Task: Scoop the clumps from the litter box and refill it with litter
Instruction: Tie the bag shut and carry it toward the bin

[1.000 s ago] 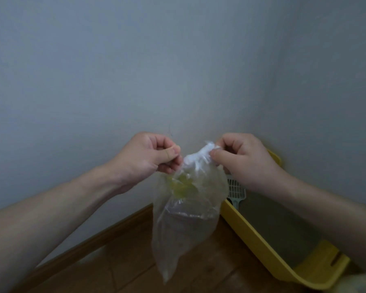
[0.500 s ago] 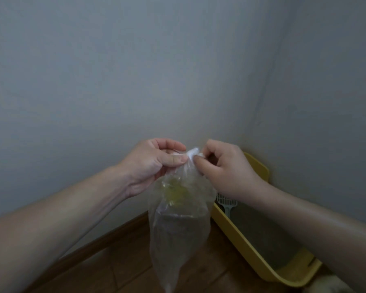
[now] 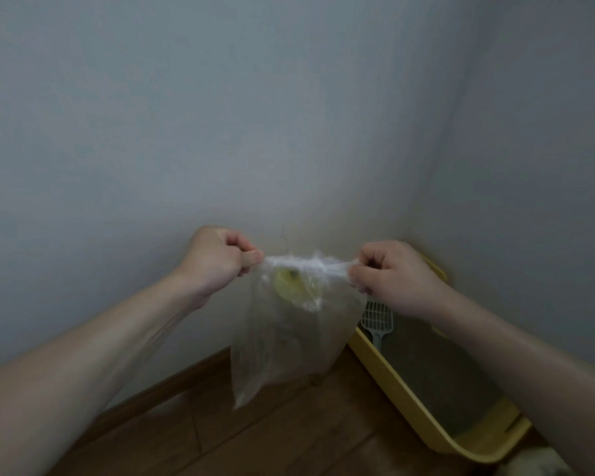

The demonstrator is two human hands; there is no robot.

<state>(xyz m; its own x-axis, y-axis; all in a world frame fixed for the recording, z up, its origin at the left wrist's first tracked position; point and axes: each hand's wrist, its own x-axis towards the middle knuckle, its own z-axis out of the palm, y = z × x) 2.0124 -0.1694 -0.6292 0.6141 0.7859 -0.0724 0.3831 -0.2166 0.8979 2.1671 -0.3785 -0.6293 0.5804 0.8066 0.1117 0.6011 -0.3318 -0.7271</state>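
Your left hand [image 3: 217,261] and right hand [image 3: 392,276] are both fisted. The fingers [image 3: 251,257] are curled tight, and each hand pinches one end of the bag [image 3: 289,338] neck.

The bag is thin clear plastic, crinkly. Its neck is drawn into a taut, whitish, ropy twist between your fists. The body hangs below as a limp, wrinkled sack that tapers to a point at lower left. It is in the air above the floor [image 3: 289,438], just left of the box [image 3: 402,403]. A pale yellow rounded lump [image 3: 291,286] sits high inside the bag (too blurred to say what it is).

The box is smooth yellow plastic, rectangular with a rounded rim. It sits on the floor in the room corner, along the right wall. The litter [image 3: 437,372] inside is grey, matte and flat.

The scoop [image 3: 377,319] is pale grey-green plastic with a slotted grid blade. It stands at the far end of the box, blade up and handle down.

The floor is brown wood planks. A darker wood baseboard [image 3: 158,393] runs under the left wall [image 3: 220,132], which is plain, matte and grey-white.
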